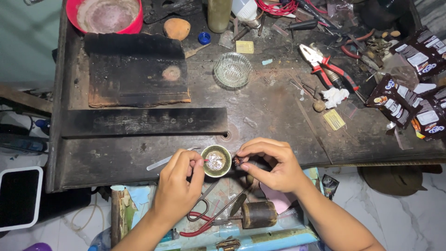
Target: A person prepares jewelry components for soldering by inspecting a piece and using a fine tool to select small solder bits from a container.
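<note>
I am pinching a thin stick (207,160) with my left hand (179,183), dipping into the small bowl (216,161); at three o'clock, my right hand (272,165) is gripping a small dark piece (237,161), risking slipping off the bench edge (139,179).

A small round metal cup (216,161) stands upright at the near edge of the dark tabletop (278,111), its dull brass-coloured rim ringing a pale, glistening fill. A thin red-tipped stick (205,160) reaches level across its left rim. Just right of the cup, a tiny dark reddish piece (237,161) is pinched above the tabletop edge.
</note>
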